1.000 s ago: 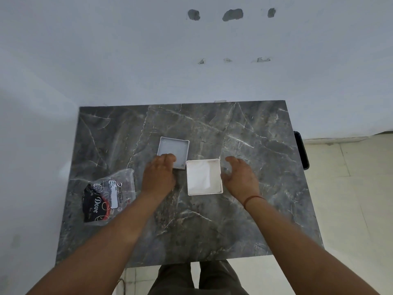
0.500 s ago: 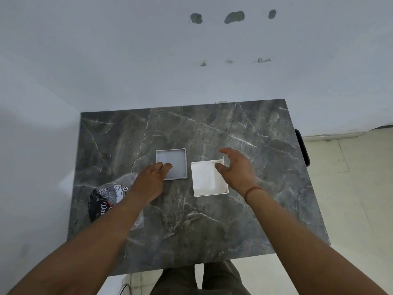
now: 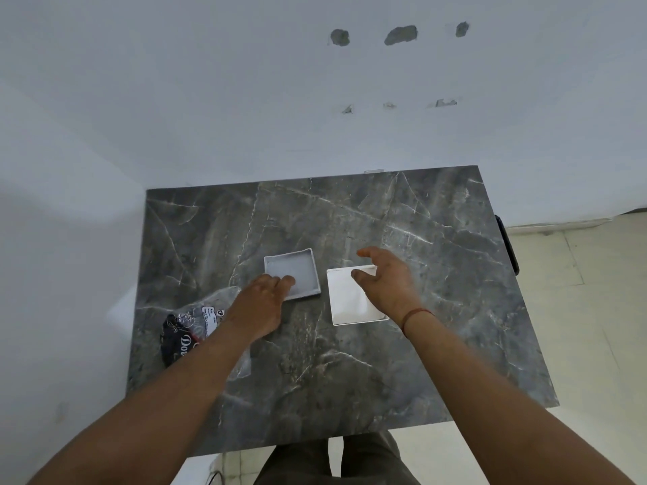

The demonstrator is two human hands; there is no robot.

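1. Head view: the left hand point(image 3: 261, 302) reaches forward with its fingers nearly straight and flat. The fingertips point(image 3: 285, 281) rest on the near-left corner of the grey square tray point(image 3: 297, 271); it grips nothing.
2. The right hand point(image 3: 385, 285) is spread loosely over the far-right part of the white square tray point(image 3: 346, 306), thumb pointing left and fingers slack. It clasps nothing, and I cannot tell whether it touches the tray or hovers above it.
3. Both trays lie side by side, slightly apart, near the middle of the dark marble table point(image 3: 420, 344), the grey one to the left and a little farther away.
4. A red thread point(image 3: 416, 314) circles the right wrist.
5. The left forearm covers part of a clear plastic packet point(image 3: 189, 327) on the table's left side, cutting off its print.
6. The right hand hides the white tray's far-right corner.
7. A dark object point(image 3: 507, 243) at the table's right edge is too narrow to make out.
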